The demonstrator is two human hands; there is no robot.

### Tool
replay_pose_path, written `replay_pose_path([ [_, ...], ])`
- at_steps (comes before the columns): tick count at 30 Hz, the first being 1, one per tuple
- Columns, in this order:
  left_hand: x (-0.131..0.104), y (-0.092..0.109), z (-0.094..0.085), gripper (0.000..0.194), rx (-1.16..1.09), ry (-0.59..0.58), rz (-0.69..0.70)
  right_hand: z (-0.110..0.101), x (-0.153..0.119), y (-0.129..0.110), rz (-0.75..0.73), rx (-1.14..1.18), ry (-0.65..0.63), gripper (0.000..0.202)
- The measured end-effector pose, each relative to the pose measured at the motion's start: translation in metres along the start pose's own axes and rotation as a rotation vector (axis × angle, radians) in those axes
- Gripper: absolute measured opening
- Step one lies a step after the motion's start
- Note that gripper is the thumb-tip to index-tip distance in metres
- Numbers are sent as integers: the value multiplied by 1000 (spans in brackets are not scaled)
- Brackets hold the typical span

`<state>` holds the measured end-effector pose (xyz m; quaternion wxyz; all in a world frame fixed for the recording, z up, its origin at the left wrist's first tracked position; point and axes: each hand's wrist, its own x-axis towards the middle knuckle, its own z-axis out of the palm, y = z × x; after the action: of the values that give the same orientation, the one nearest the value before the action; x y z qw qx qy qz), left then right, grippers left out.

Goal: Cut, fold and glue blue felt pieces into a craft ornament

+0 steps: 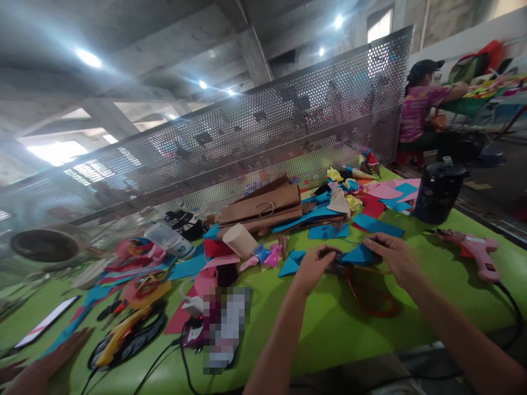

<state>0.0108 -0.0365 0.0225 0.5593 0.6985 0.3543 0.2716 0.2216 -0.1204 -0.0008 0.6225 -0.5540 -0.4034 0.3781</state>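
A folded piece of blue paper or felt [357, 254] is held just above the green table between my two hands. My right hand [391, 252] pinches it at its right end. My left hand [316, 264] has its fingers closed at the left end of the same blue piece; the fingertips are partly hidden. Beneath it lie scissors with orange-red handles [376, 310], their blades mostly covered by my left hand and the blue piece. Another blue scrap [290, 263] rests on the table beside my left wrist.
Right of my hands lie a pink glue gun [480, 252] and a dark lidded cup [439, 192]. Brown folded sheets [263, 206] and coloured scraps lie behind. A yellow glue gun [121, 336], a phone [47, 322] and another person's hand [68, 351] are at left. A mesh partition [247, 131] stands beyond.
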Motion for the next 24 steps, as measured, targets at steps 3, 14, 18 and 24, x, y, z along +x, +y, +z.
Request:
replay_pose_path([
  [3, 0, 3, 7, 34, 74, 35, 49, 1, 0, 3, -24, -29, -2, 41],
  [14, 5, 0, 28, 17, 187, 123, 94, 4, -3, 0, -53, -39, -12, 40],
  [18, 7, -4, 26, 19, 163, 201, 111, 2, -5, 0, -56, 28, 59, 41],
  [24, 12, -11, 27, 22, -37, 239, 65, 3, -6, 7, -43, -1, 25, 42],
])
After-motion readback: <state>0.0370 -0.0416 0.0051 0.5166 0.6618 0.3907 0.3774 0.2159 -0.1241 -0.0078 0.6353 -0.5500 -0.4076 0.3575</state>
